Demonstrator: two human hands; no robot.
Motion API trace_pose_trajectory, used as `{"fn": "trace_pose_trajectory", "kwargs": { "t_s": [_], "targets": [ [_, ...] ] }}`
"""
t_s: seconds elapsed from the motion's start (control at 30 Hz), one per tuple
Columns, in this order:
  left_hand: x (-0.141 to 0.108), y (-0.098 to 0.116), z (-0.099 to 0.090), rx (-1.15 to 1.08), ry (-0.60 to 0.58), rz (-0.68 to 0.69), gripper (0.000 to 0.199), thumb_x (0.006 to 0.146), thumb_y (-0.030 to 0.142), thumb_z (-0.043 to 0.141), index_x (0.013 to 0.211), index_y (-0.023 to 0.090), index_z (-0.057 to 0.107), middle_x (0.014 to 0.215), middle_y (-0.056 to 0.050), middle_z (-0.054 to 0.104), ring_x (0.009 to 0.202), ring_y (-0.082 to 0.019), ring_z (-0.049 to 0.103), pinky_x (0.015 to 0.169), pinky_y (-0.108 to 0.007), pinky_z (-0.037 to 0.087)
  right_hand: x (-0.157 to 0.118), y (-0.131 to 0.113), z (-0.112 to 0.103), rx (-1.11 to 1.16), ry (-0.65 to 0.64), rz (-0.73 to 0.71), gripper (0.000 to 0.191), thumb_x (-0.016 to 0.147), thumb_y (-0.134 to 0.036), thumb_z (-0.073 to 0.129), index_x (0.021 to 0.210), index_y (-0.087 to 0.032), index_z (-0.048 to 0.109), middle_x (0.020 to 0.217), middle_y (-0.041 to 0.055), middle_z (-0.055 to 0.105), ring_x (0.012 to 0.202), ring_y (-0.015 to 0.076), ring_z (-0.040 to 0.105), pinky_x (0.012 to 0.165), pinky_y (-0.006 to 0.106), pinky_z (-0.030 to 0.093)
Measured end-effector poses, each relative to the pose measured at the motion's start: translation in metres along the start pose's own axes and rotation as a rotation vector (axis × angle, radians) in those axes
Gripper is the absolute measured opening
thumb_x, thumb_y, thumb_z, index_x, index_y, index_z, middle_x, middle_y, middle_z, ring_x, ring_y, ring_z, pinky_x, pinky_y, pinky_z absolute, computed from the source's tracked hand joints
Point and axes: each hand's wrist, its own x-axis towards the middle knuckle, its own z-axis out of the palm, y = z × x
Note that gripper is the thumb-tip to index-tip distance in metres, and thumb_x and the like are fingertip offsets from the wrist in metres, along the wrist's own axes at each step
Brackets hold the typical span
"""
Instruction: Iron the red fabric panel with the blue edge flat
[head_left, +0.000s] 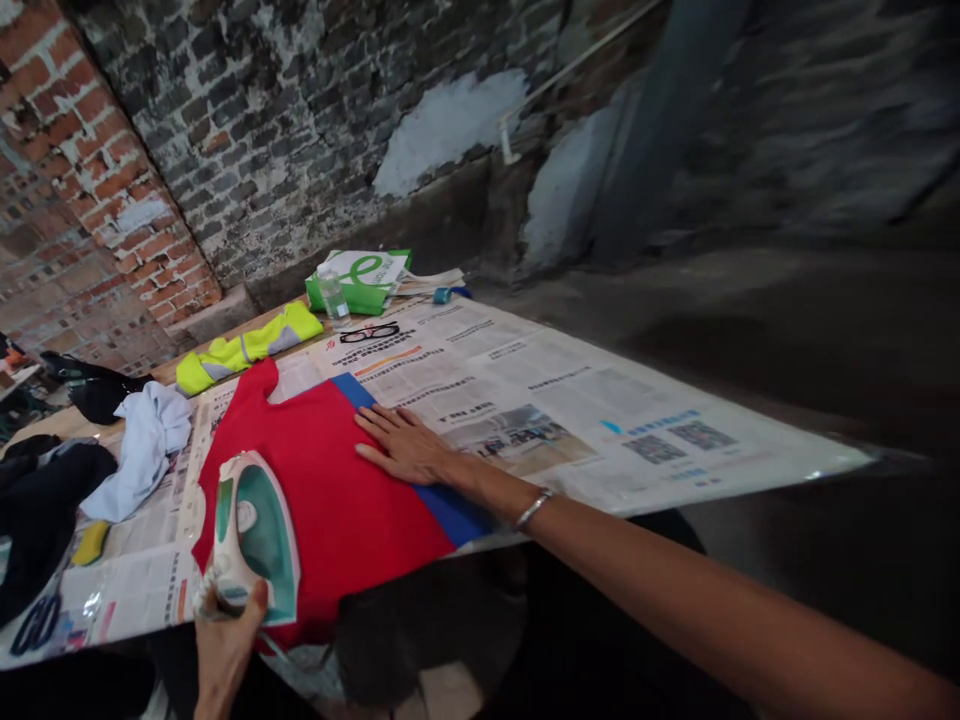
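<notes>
A red sleeveless garment piece [330, 480] with a blue strip [457, 515] along its right edge lies on the newspaper-covered table. My right hand [401, 445] rests flat on the garment and the blue strip, fingers stretched out. At the garment's near left part, my left hand [229, 630] is closed around the rear end of a white and teal iron [259, 540]. The iron is over the red cloth; whether its whole sole touches the cloth, I cannot tell. The near edge of the garment hangs past the table edge.
Newspaper under clear plastic [540, 400] covers the table. Behind the garment are a yellow vest [251, 345], a bottle [334, 300], glasses [369, 333] and a green bag [360, 280]. At left lie a white cloth [146, 445], a yellow sponge [91, 543] and scissors [36, 625].
</notes>
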Motion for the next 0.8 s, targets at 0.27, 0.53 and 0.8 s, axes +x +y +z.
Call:
{"fn": "trace_pose_trajectory", "kwargs": {
  "t_s": [0.27,0.53,0.8],
  "targets": [
    [-0.009,0.035,0.059,-0.123,-0.138,0.009,0.03,0.061,0.048,0.08,0.079,0.025,0.071,0.084,-0.007,0.081,0.081,-0.028,0.077,0.075,-0.037,0.067,0.004,-0.004,-0.003,0.012,0.035,0.057,0.071,0.107,-0.045,0.025,0.169,-0.014,0.041,0.177,0.0115,0.032,0.166,0.0288,0.026,0.135,0.05,0.018],
    [0.081,0.098,0.137,-0.179,-0.243,0.116,0.034,0.06,0.045,0.081,0.081,0.02,0.069,0.076,-0.004,0.077,0.073,-0.021,0.074,0.068,-0.029,0.06,0.003,-0.006,-0.013,-0.005,0.035,0.046,0.067,0.108,-0.04,0.028,0.168,-0.013,0.041,0.176,0.0126,0.034,0.165,0.028,0.028,0.135,0.049,0.022],
    [0.008,0.068,0.106,-0.243,-0.271,0.107,0.031,0.067,0.042,0.085,0.081,0.019,0.07,0.08,-0.007,0.079,0.076,-0.023,0.077,0.069,-0.03,0.063,0.009,0.005,0.003,-0.012,0.146,-0.023,0.063,0.108,-0.037,0.031,0.167,-0.019,0.045,0.172,0.0118,0.042,0.161,0.0301,0.037,0.131,0.055,0.029]
  ]
}}
